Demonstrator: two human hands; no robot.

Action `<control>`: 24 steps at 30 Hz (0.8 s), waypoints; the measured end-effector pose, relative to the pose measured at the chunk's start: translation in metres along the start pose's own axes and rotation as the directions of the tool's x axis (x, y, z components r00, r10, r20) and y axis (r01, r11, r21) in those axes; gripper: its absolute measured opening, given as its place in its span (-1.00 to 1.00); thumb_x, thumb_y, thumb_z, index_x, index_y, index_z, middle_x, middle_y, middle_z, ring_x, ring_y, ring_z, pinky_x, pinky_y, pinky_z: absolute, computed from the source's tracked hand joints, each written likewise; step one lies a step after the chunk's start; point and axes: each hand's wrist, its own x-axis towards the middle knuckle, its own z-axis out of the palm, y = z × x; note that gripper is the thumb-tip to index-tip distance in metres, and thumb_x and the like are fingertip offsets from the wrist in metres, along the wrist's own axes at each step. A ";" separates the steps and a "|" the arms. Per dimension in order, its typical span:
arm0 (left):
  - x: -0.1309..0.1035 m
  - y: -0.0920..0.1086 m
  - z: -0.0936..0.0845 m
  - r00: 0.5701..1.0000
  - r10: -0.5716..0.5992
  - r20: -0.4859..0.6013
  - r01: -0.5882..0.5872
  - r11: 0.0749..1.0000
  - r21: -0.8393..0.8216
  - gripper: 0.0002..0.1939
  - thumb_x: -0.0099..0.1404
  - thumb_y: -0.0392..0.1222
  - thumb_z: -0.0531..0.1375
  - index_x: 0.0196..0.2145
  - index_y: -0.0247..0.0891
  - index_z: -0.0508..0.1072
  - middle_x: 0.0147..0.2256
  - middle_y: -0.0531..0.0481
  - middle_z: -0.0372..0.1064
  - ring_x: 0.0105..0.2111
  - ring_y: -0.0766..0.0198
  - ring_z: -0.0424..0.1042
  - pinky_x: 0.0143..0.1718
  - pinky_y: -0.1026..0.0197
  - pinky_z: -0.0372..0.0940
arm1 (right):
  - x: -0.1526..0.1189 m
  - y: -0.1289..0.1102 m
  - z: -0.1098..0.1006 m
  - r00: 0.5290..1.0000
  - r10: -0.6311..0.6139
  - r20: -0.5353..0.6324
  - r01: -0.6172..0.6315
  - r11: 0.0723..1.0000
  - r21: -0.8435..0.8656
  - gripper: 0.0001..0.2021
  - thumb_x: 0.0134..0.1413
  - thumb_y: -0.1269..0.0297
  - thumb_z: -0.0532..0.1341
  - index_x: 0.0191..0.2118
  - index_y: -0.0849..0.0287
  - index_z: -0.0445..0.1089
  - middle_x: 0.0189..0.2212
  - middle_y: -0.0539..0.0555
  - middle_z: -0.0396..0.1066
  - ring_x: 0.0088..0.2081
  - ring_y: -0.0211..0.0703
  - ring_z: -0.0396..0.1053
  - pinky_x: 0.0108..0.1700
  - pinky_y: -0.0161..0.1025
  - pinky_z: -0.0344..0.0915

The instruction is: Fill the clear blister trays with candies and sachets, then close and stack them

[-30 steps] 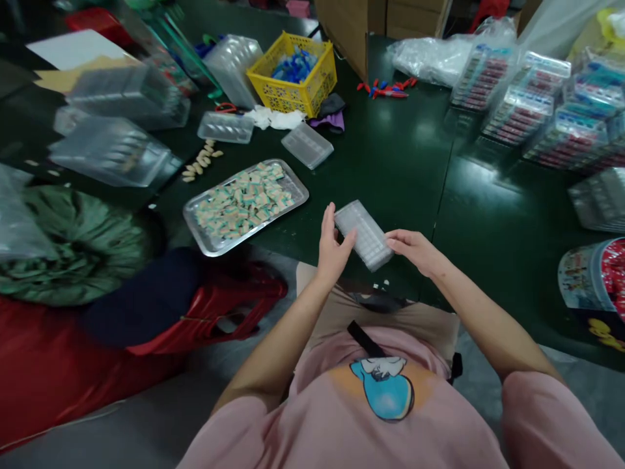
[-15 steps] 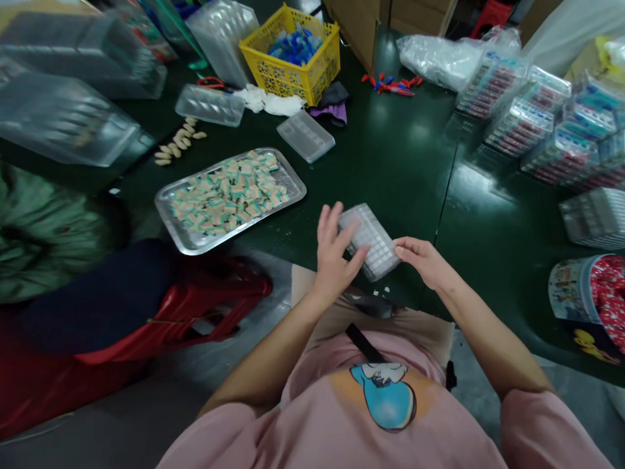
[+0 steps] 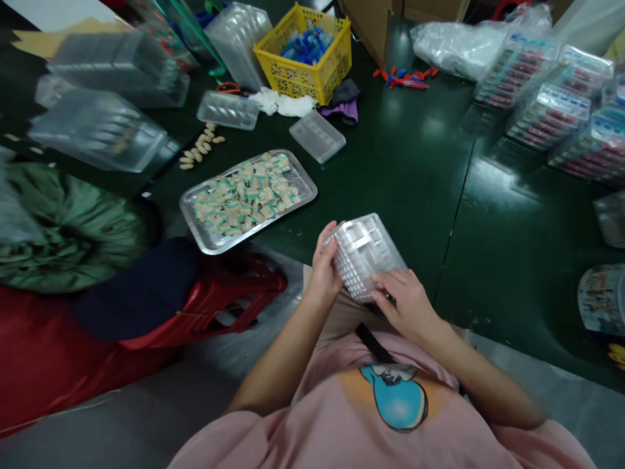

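A stack of clear plastic compartment trays (image 3: 377, 246) is held tilted above my lap at the table's front edge, with rows of small ridges along its left side. My left hand (image 3: 325, 266) is closed round the left edge of the stack, thumb on the near side. My right hand (image 3: 404, 301) grips the lower right edge with bent fingers; part of its grip is hidden by the hand itself. To the left lies a metal tray (image 3: 208, 245) heaped with small striped pieces (image 3: 249, 195) in cream, teal and orange.
A flat clear tray (image 3: 317, 135) lies beyond the metal tray, near a yellow basket (image 3: 303, 55) of blue pieces. Filled clear packs (image 3: 549, 98) stand at right, with a tub (image 3: 603, 296) nearer. Peanut-shaped pieces (image 3: 200, 148) and stacked clear trays (image 3: 107, 127) are at left.
My left hand has gone from spread fingers over the trays to gripping their left edge. My right hand has shifted down along the stack, which is now turned and tilted. The view has swung left.
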 end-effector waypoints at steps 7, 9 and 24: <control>-0.001 0.000 0.010 1.000 0.014 0.027 -0.014 1.000 -0.002 -0.56 0.12 0.08 0.37 -0.10 -0.07 0.40 0.07 -0.01 0.43 -0.01 0.12 0.47 0.01 0.11 0.36 | 0.002 0.024 -0.012 0.967 0.144 -0.210 -0.089 0.965 0.248 -0.71 0.26 0.09 0.18 0.02 0.04 0.42 -0.12 0.15 0.44 -0.03 0.01 0.38 0.02 -0.01 0.33; -0.007 0.002 0.016 0.997 0.015 0.069 -0.016 1.000 0.019 -0.56 0.12 0.06 0.38 -0.08 -0.07 0.41 0.09 -0.03 0.42 -0.01 0.13 0.47 -0.02 0.13 0.37 | 0.010 0.037 -0.016 0.941 0.247 -0.232 -0.164 0.931 0.327 -0.46 0.18 -0.01 0.24 0.23 0.00 0.26 0.18 0.20 0.27 0.21 0.09 0.22 0.16 0.07 0.26; -0.028 0.050 0.034 0.882 0.121 0.456 -0.397 0.713 0.578 -0.19 0.06 0.25 0.38 0.22 -0.06 0.38 0.24 -0.16 0.22 0.28 -0.13 0.15 0.32 -0.13 0.03 | -0.012 0.031 0.004 0.857 0.328 -0.397 -0.231 0.934 0.273 -0.03 -0.19 -0.08 0.46 0.34 -0.14 0.04 0.22 0.20 0.07 0.28 0.21 0.10 0.27 0.21 0.16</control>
